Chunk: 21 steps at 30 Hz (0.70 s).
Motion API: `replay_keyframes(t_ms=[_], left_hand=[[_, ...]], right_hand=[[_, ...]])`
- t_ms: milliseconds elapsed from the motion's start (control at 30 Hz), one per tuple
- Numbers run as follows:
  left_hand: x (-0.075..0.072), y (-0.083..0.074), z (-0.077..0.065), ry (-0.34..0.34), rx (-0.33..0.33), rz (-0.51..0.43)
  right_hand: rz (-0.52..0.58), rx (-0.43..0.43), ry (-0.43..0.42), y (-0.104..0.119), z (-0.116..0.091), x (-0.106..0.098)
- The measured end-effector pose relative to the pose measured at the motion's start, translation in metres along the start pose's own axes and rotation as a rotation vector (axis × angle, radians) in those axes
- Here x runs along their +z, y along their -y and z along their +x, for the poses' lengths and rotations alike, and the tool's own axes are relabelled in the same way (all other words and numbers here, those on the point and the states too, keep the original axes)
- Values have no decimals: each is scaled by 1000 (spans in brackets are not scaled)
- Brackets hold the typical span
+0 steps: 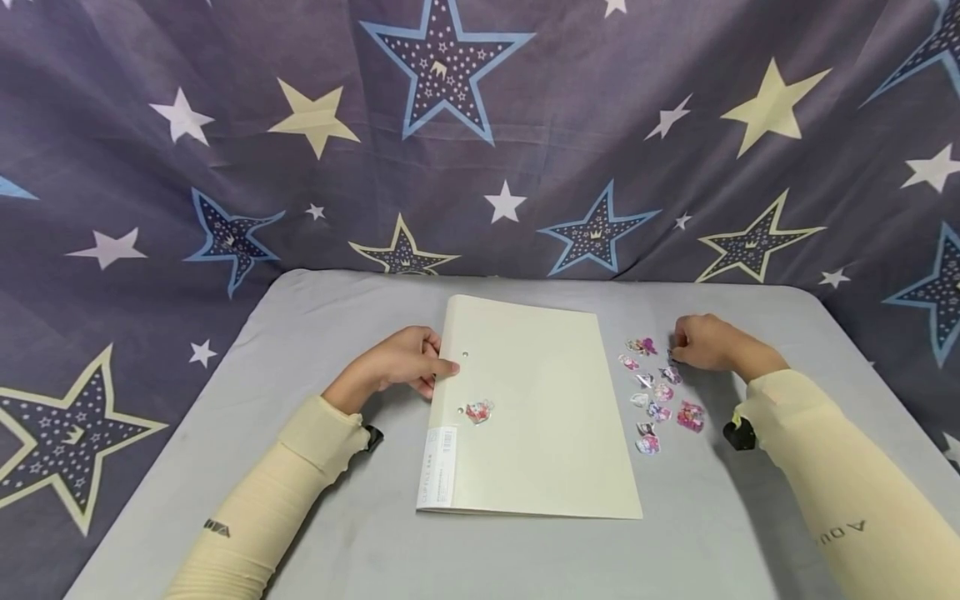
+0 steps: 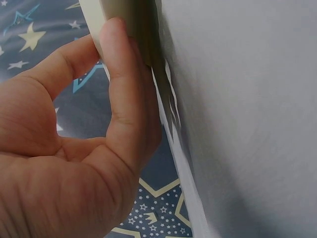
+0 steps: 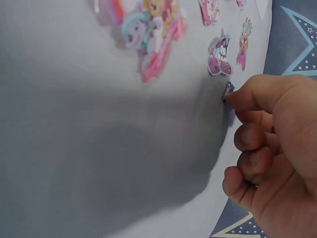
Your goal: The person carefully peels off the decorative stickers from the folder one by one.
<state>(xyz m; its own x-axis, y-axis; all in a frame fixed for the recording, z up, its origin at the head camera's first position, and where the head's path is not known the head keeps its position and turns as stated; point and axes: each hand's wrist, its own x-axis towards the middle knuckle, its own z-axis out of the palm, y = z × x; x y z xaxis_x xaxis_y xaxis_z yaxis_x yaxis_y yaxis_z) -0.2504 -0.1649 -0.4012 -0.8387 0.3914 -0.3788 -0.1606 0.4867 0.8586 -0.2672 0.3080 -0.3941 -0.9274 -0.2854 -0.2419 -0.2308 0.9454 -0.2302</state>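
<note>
A cream clip file folder (image 1: pixel 536 400) lies closed on the grey cloth, its labelled spine on the left. My left hand (image 1: pixel 405 360) grips the spine, thumb on the front cover and fingers at the side; the left wrist view shows the folder edge (image 2: pixel 129 15) between thumb and fingers. One reddish cartoon sticker (image 1: pixel 478 411) is on the cover near the lower hole. To the right of the folder, my right hand (image 1: pixel 705 342) pinches a small dark sticker (image 3: pixel 229 89) between thumb and index finger, close over the cloth, its other fingers curled.
Several cartoon stickers (image 1: pixel 663 392) are scattered between the folder and my right hand, with a larger pink one (image 1: pixel 691 416) nearest the right wrist. The grey cloth-covered table (image 1: pixel 360 542) ends at a star-patterned dark curtain (image 1: pixel 525 108).
</note>
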Motion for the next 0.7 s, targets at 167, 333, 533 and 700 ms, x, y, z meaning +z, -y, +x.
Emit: replay_keyframes(t_ms=[167,333,533,700], left_hand=[[0,-1,-1,-1,5,-4],[0,-1,-1,0,6,-6],[1,-1,-1,2,3,-2],[0,-1,0,1,-1,1]], right_hand=[[-17,-8,-14,3,-1,-2],[-25,-22,-55,8,0,-1],[-63,-60,-109,20,3,0],[-103,-111,-160,37,7,0]])
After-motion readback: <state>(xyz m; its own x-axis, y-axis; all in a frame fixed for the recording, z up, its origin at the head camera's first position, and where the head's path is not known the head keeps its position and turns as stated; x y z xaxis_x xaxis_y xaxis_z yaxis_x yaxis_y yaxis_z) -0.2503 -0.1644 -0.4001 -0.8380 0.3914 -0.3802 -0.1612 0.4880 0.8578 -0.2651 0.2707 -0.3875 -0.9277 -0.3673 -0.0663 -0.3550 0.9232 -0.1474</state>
